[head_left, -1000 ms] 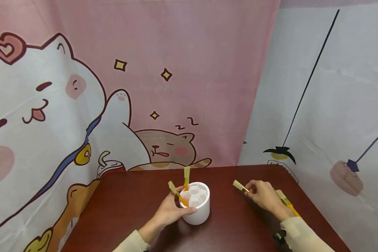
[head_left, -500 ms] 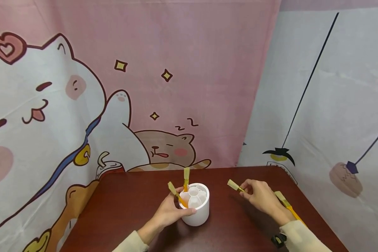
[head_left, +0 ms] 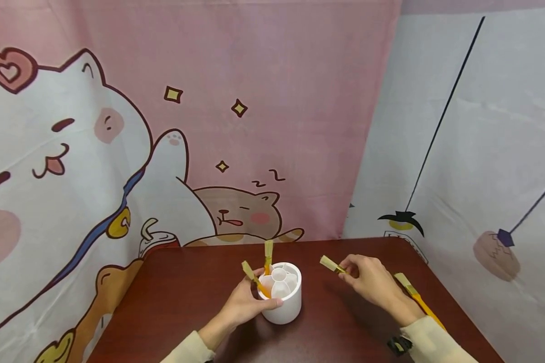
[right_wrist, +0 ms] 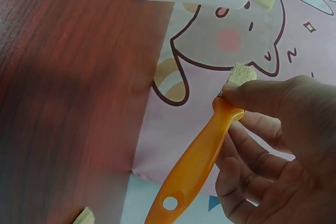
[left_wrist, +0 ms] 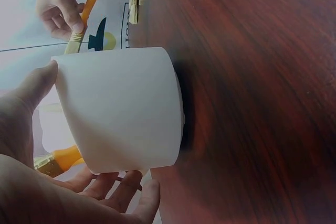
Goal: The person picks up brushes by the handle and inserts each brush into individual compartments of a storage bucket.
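A white round holder (head_left: pixel 285 308) with several compartments stands upright on the table. My left hand (head_left: pixel 242 305) grips it from the left, thumb at the near rim and fingers round the far side. Two brushes with orange handles lean in its left compartments, one bristle head (head_left: pixel 250 272) toward me and another (head_left: pixel 269 249) at the back. To the right of the holder, my right hand (head_left: pixel 368 282) pinches a third brush (right_wrist: pixel 197 150) near its metal collar, raised over the table with pale bristles pointing left toward the holder.
Another orange-handled brush (head_left: pixel 420 300) lies on the dark red-brown table (head_left: pixel 186 282), right of my right forearm. Behind the table hangs a pink and white cloth (head_left: pixel 300 126) with cartoon animals. A dark band (head_left: pixel 398 345) circles my right wrist.
My right hand has moved left with its brush, closer to the holder. The left hand and the holder have stayed in place.
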`<state>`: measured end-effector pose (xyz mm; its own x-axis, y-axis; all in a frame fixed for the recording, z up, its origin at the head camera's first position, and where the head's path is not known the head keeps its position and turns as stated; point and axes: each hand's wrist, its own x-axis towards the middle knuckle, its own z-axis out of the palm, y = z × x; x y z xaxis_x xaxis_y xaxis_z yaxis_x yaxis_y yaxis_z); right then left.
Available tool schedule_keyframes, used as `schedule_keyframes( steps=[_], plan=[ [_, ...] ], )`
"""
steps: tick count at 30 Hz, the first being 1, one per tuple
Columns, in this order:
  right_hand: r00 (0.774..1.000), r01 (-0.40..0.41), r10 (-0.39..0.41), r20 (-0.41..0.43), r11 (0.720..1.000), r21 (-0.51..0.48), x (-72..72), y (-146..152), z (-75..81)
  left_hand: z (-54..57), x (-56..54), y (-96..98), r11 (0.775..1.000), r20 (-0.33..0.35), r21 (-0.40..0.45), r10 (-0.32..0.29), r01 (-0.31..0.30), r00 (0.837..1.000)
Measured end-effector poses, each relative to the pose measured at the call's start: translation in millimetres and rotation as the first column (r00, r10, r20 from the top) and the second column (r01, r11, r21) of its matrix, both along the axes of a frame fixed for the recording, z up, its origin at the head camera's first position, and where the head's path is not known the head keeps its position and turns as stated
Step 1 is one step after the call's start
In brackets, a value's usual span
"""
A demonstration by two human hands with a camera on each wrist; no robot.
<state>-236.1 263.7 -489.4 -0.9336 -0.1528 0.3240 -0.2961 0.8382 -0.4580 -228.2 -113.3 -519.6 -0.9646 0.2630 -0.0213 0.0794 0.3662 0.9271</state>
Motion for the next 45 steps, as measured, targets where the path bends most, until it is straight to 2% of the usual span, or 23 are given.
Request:
schedule_keyframes(
  steps=[6, 11, 16, 28, 38, 45],
  plan=[
    [1.0, 0.005, -0.005, -0.025, 1.0, 0.02, 0.2, -4, 6.4, 0.4, -2.5, -0.2, 1.0, -0.006, 0.002, 0.003, -0.003, 1.0],
    [1.0, 0.013, -0.012, -0.014, 1.0, 0.027, 3.7, -6, 10.4, -0.8, -1.3, 0.2, 1.0, 0.001, 0.007, 0.001, -0.001, 1.0],
    [0.999, 0.008, -0.006, -0.042, 1.0, 0.029, 5.8, -9, 15.2, -1.3, -0.3, 0.8, 1.0, 0.0, 0.013, 0.0, 0.0, 1.0],
    [0.995, -0.024, 0.027, -0.1, 0.999, 0.031, 9.6, -21, 30.9, -0.1, -2.2, 0.2, 1.0, -0.005, -0.014, 0.004, -0.004, 1.0],
    [0.992, -0.054, 0.056, -0.113, 0.998, 0.019, 15.4, -31, 38.3, -0.7, -1.2, 0.4, 1.0, 0.003, -0.014, 0.004, -0.004, 1.0],
    [0.983, -0.09, 0.091, -0.159, 0.996, 0.013, 16.5, -39, 42.3, -3.1, -3.4, 0.2, 1.0, -0.007, -0.014, -0.001, 0.0, 1.0]
  ],
)
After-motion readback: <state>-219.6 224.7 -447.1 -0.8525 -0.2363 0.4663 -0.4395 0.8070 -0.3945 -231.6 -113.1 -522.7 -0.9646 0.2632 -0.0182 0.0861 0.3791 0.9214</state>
